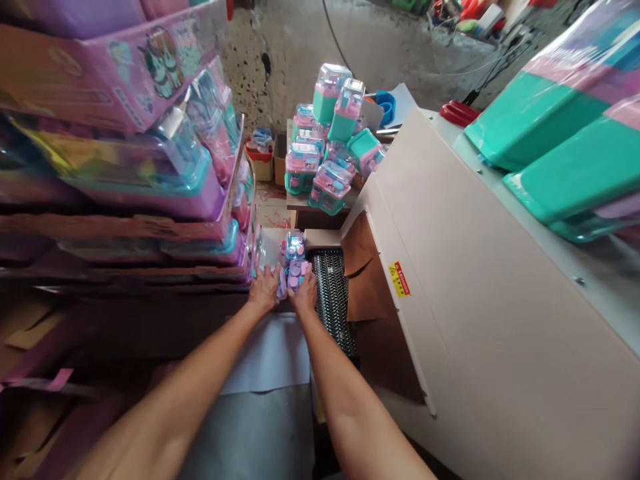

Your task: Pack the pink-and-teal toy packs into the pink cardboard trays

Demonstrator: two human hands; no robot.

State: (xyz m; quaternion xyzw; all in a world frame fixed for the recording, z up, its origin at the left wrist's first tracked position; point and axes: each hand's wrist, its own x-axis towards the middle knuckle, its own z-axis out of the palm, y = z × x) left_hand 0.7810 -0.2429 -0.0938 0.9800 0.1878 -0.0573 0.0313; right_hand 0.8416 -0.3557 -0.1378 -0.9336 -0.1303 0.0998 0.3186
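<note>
Both of my arms reach forward to a small pink and purple toy case (296, 273) lying beside a metal mesh conveyor belt (333, 293). My left hand (265, 288) presses against the case's left side with its fingers curled around it. My right hand (305, 292) grips its right side and near edge. A second toy case (295, 247) with a clear lid lies just beyond it. The conveyor runs into the opening of a large beige machine (475, 267), behind hanging brown flaps (367, 280).
Stacked pink toy boxes (130, 133) on cardboard shelves fill the left. A pile of teal and pink toy cases (325, 153) sits on a small table ahead. Shrink-wrapped teal cases (565, 147) rest on top of the machine. White sheet (273, 353) lies under my arms.
</note>
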